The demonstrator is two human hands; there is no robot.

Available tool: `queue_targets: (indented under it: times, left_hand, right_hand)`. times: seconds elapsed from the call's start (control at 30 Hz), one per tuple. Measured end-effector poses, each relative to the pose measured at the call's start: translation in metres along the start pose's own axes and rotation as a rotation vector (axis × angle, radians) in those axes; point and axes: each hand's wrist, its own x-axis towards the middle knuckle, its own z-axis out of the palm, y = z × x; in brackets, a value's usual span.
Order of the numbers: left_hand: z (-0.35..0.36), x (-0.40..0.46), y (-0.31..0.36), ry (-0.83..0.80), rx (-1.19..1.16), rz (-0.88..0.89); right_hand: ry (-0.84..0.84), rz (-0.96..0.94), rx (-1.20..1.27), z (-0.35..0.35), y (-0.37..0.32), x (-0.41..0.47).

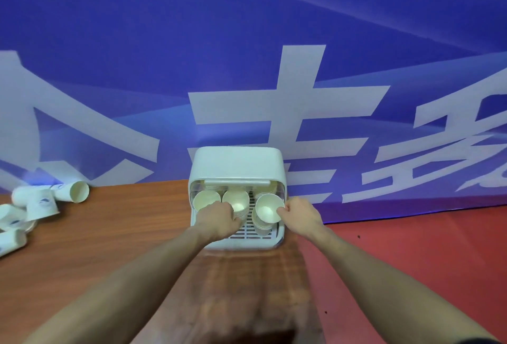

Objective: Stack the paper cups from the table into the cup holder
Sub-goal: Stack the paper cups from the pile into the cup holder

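Note:
A white cup holder [237, 162] with a slatted tray stands at the table's far edge, against the blue wall. Inside it are three stacks of cream paper cups, mouths facing me. My left hand [218, 220] reaches into the holder and grips the middle stack [236, 201], fingers curled round its side. My right hand [300, 215] pinches the rim of the top cup on the right stack [267, 210]. The left stack [206, 199] stands untouched. Several loose white paper cups [41, 206] with a blue logo lie tumbled at the far left of the table.
The brown wooden table [123, 234] runs from the left to just past the holder. A red floor or surface [411, 247] lies to the right. A blue banner with large white characters [301, 97] fills the background right behind the holder.

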Motion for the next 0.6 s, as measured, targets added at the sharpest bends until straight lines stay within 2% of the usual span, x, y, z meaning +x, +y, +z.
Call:
queue_targets:
  times: [0.13,0.27,0.37,0.5,0.6]
  left_hand:
    - [0.006,-0.006,-0.027,-0.217,-0.140,0.028]
    - [0.013,-0.008,-0.043,-0.406,-0.184,-0.005]
    - [0.013,-0.005,-0.050,-0.420,-0.201,-0.040]
    - [0.007,0.000,-0.053,-0.403,-0.228,-0.078]
    - [-0.001,0.000,-0.055,-0.354,-0.154,-0.115]
  right_hand:
    - [-0.010,0.052,-0.035,0.016,-0.004,0.011]
    - [-0.073,0.092,-0.047,0.033,-0.005,0.024]
    - [-0.097,0.102,-0.094,0.042,-0.004,0.033]
    - [-0.032,0.114,-0.183,0.042,-0.001,0.040]
    - [-0.008,0.101,-0.222,0.034,-0.003,0.038]
